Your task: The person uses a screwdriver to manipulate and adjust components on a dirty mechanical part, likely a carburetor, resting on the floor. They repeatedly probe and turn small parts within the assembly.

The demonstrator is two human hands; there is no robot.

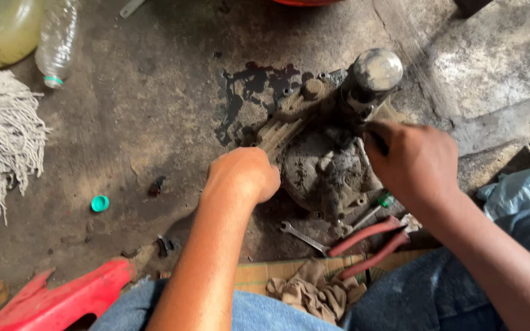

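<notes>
Fingers of both hands, left hand [243,175] and right hand [415,162], grip the grimy engine casing [326,165].

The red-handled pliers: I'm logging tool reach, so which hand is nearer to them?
Right. The right hand grips the dirty engine part just above the red-handled pliers, its wrist passing beside them. The left hand is farther off, across the part.

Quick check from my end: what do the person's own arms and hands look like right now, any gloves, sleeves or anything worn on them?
Both are bare. The left hand and right hand have no gloves, and no rings, watch or wristband show. Both forearms are uncovered as far as the picture reaches, with no sleeve in view. The only clothing visible is blue denim over the knees at the bottom edge.
</notes>
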